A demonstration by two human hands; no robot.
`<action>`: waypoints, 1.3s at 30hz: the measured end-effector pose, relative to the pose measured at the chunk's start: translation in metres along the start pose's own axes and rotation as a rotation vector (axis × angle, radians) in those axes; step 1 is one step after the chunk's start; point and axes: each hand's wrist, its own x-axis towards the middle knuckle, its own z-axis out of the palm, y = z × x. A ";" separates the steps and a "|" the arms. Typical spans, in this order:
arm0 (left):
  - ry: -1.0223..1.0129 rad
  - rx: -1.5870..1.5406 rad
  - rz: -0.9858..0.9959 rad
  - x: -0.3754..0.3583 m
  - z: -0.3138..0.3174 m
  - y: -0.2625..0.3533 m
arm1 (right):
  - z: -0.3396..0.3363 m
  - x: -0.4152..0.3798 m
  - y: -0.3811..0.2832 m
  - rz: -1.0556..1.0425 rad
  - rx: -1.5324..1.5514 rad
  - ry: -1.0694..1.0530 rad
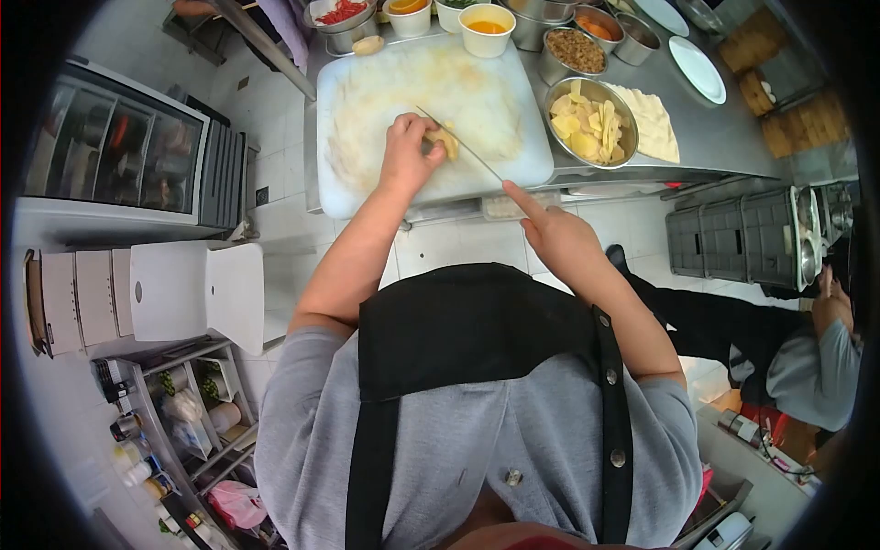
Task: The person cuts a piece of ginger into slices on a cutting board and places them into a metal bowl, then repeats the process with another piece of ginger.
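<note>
Yellow piece (pixel 447 147) on board (pixel 367 103) beside knife (pixel 477 157)

There are one left hand (pixel 410 147) and one right hand (pixel 559 236), one knife (pixel 473 154) and one board (pixel 394 92). One bowl (pixel 629 142) holds slices (pixel 587 121) too many to count; there is one pale sheet (pixel 649 124). There are three white tubs (pixel 488 41), two white plates (pixel 698 70), one fridge (pixel 105 142), and one apron (pixel 472 325) with three buttons (pixel 611 376) on one strap (pixel 615 417).
</note>
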 end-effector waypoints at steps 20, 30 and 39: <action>0.047 0.052 0.035 0.001 -0.002 0.005 | 0.001 0.007 0.007 -0.058 -0.013 0.035; 0.052 0.049 0.045 0.002 -0.003 0.006 | 0.025 0.064 0.008 -0.047 0.010 0.040; 0.065 0.047 0.033 0.001 -0.003 0.009 | -0.002 0.012 0.000 -0.047 0.062 0.008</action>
